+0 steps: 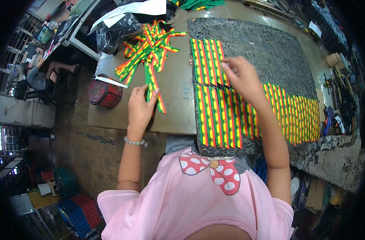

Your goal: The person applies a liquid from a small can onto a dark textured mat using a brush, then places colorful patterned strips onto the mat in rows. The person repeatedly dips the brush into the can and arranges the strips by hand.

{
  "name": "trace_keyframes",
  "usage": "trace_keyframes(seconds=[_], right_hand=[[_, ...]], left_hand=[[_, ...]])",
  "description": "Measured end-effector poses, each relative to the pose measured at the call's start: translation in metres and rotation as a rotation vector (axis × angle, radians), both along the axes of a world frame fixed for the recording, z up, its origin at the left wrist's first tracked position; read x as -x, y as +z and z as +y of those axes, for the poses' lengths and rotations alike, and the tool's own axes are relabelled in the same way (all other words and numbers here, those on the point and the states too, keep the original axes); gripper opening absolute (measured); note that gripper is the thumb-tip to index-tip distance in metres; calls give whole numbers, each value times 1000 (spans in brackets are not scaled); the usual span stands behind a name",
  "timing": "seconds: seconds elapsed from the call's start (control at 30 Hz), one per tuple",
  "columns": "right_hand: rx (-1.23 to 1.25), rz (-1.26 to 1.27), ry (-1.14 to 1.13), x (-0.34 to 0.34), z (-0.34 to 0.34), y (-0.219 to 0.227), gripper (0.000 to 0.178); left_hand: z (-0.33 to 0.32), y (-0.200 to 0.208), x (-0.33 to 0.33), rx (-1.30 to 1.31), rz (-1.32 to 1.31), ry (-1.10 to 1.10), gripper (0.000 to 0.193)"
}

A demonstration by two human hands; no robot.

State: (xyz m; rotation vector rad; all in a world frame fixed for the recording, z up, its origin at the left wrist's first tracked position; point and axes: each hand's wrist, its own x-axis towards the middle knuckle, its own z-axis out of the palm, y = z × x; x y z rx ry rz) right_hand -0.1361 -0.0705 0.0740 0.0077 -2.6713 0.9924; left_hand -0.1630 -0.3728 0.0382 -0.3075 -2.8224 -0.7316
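Observation:
My left hand (139, 107) holds the lower part of a striped ribbon strip (152, 78), thumb against fingers. The strip is green, yellow and red with dark leaf shapes, and it trails from a loose heap of the same strips (150, 44). My right hand (243, 78) is closed in a pinch at the right edge of a short upper row of strips (208, 60). Whether anything is between those fingertips is hidden. Below it, a longer lower row of strips (218, 116) lies side by side on a dark grey mat (266, 52), partly covered by my right forearm.
Left of the heap are a black plastic bag (114, 34) and a red round tin (104, 93) at the table edge (174, 116). A person (38, 74) sits at the far left. Tools hang along the right side (342, 88); crates (80, 216) stand lower left.

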Motion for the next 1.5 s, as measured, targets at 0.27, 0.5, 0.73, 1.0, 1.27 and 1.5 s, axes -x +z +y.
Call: trace_keyframes(seconds=[0.27,0.5,0.73,1.0,1.27,1.5], right_hand=[[-12,-197,248,-3,-40,2,31],[163,-194,286,-1,-48,-11,30],[676,-63,343,10,-106,-21,43],[961,-132,227,-9,-60,-12,33],[510,-145,-256,-22,10,-31,35],[85,-96,-342,-17,14,-37,28]], left_hand=[[4,-14,55,227,-115,155,42],[0,-7,48,-190,-47,129,23],[20,47,31,-758,-130,-142,23],[96,74,80,-986,-539,-508,31],[202,22,175,-493,-494,-728,33],[220,-12,210,-219,-355,-779,37]])
